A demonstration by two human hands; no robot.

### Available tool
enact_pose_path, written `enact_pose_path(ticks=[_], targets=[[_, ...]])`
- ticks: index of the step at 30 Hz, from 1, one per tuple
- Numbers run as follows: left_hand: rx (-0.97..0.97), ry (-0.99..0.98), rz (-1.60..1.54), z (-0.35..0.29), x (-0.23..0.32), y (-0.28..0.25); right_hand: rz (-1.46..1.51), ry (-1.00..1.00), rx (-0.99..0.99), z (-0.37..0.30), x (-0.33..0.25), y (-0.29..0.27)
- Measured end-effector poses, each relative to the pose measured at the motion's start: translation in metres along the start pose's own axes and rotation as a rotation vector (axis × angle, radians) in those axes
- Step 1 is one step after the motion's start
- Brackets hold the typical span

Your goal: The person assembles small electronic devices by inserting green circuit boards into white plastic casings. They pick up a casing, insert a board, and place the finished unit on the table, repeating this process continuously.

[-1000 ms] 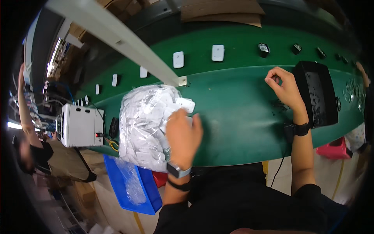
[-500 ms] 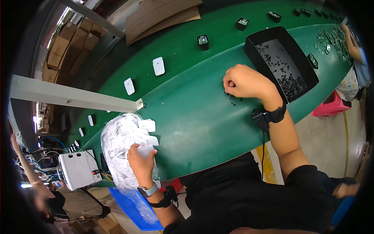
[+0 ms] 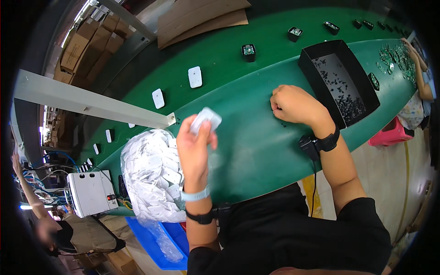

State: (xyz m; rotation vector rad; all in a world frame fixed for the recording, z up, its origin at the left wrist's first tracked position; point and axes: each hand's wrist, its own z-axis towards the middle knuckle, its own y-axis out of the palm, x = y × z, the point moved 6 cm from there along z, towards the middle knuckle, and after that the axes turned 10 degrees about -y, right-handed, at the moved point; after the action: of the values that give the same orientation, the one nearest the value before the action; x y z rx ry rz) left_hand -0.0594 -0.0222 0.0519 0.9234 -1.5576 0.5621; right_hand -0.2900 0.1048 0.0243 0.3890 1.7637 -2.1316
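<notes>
Raised over the bench, my left hand (image 3: pixel 192 149) pinches a small white plastic cover (image 3: pixel 208 118) with rounded corners. Whether a second cover lies under it, I cannot tell. Beside that forearm lies a clear plastic bag (image 3: pixel 151 174) full of similar white covers. My right hand (image 3: pixel 295 104) rests closed on the green bench top, fingers curled inward. Anything in its fingers is hidden. A few tiny black parts (image 3: pixel 283 125) lie just below it. Right of it stands a black open box (image 3: pixel 326 49) with many small black pieces in it.
Along the green conveyor belt (image 3: pixel 220 62) sit white-covered units (image 3: pixel 195 77) and black housings with circuit boards (image 3: pixel 248 52). A pale metal post (image 3: pixel 91 101) crosses at left. A co-worker's arm (image 3: pixel 416 59) reaches toward loose green boards (image 3: pixel 396 57). A white machine (image 3: pixel 91 192) stands at lower left.
My left hand has lifted away from the bag, up and to the right, with a white cover. My right hand stays closed near the black parts. The whole view has shifted slightly.
</notes>
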Motion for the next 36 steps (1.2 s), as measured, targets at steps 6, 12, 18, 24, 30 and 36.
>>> enact_pose_path(ticks=[6,12,18,24,30,36], targets=[[-0.062,-0.011,-0.26,0.055,-0.048,0.017,0.029,-0.058,0.007,0.009,-0.013,0.001],[-0.084,-0.035,-0.217,0.057,-0.062,0.015,0.227,-0.125,0.158,0.029,-0.033,-0.018],[-0.127,-0.071,-0.325,0.055,-0.063,0.015,0.275,-0.18,0.249,0.073,-0.068,-0.021],[-0.125,-0.074,-0.323,0.052,-0.063,0.02,0.447,-0.144,0.383,0.069,-0.048,0.006],[-0.116,-0.034,-0.195,0.051,-0.065,0.021,0.531,-0.068,0.37,0.064,-0.037,0.013],[-0.099,0.011,-0.036,0.049,-0.067,0.024,0.458,-0.102,0.412,0.066,-0.038,0.02]])
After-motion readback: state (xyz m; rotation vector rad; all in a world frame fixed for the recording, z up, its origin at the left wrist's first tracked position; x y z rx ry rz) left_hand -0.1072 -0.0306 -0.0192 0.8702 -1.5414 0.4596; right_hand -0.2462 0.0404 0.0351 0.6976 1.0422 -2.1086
